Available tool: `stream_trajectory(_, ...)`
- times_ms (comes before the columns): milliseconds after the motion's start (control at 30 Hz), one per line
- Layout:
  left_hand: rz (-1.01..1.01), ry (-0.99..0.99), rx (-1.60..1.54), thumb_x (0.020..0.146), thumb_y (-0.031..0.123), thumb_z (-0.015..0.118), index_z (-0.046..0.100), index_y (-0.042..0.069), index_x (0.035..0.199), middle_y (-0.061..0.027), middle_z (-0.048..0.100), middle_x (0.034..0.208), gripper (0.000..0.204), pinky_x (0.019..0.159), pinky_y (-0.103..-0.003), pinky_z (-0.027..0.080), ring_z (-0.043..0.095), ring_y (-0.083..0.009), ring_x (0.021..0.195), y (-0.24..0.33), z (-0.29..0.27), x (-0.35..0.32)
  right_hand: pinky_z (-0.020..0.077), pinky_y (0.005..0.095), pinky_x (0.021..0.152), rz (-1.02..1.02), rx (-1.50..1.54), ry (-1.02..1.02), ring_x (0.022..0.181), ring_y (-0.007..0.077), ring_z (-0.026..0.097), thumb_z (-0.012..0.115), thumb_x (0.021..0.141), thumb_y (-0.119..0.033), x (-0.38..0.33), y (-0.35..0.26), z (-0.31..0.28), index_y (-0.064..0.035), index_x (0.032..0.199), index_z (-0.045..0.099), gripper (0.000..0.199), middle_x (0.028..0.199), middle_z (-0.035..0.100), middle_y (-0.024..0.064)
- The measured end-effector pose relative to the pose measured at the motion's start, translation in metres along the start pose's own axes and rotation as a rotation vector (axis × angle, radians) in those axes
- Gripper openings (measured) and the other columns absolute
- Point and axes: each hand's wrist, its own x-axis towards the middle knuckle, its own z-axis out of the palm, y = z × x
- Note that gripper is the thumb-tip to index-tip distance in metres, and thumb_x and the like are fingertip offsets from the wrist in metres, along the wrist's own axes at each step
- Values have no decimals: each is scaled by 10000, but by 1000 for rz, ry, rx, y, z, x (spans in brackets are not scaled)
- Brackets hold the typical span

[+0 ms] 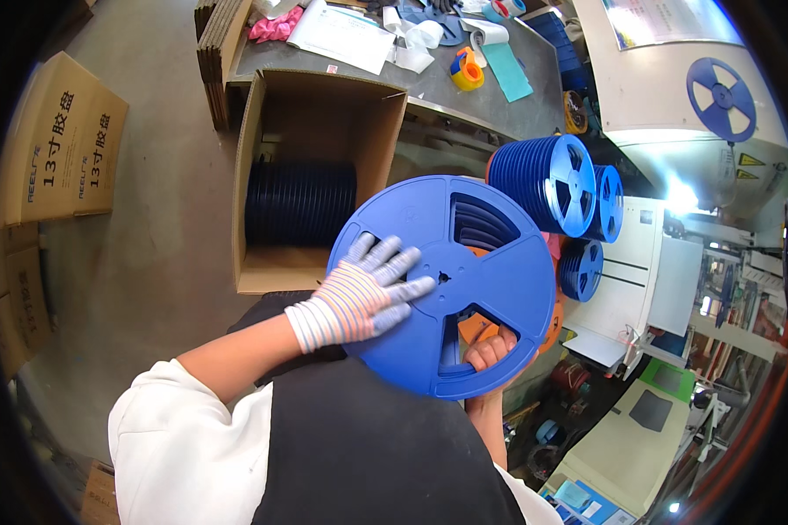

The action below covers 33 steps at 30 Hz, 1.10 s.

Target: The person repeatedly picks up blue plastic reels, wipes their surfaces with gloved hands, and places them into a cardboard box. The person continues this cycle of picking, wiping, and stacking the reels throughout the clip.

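Note:
A large blue plastic reel point(490, 197) with wide cut-out windows faces up in front of my body. Through its upper window show the edges of several more reels, so it looks like the end of a stack. My left hand point(363, 293), in a white striped glove, lies flat on the reel's left side with its fingers spread. The bare fingers of my right hand point(490, 350) curl through the lower right window and grip the reel near its rim. The rest of that hand is hidden beneath.
An open cardboard box point(252, 175) holding a row of dark reels point(302, 203) stands just beyond, at the left. Stacks of blue reels point(534, 179) are at the right. Behind is a grey workbench point(534, 79) with papers and tape; closed cartons point(61, 144) stand far left.

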Motion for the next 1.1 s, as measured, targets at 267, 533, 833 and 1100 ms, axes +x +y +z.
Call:
stream_trajectory(267,-23,-26,-26,904,472,565,564,371,1390,-249,288,1577,496,1158,-663,80,181,-532,1451,4,-5,-7,303,272,525,-14,12,3,520,86,337,652,909,-495,0,1,-2,-84,933,515,435,599,346,-50)
stream_trajectory(533,35,-85,-48,911,475,552,555,401,1389,-268,197,1603,483,1164,-654,75,128,-530,1471,22,-2,-18,302,274,527,-19,21,27,522,87,338,656,903,-501,-3,0,-2,-88,934,508,440,604,345,-49)
stream_trajectory(833,-3,-171,-104,888,342,605,583,366,1364,-304,218,1577,477,1152,-665,119,179,-568,1432,15,-5,-13,292,268,535,-2,8,40,527,85,333,658,911,-485,-4,-2,-2,-85,946,515,426,607,336,-53)
stream_trajectory(1100,-516,528,-644,1030,143,481,613,16,1323,-135,437,1527,346,1168,-338,259,387,-263,1428,-47,-36,-69,265,268,564,-108,85,62,549,71,294,661,916,-461,11,-6,-2,-99,915,477,407,638,314,-64)
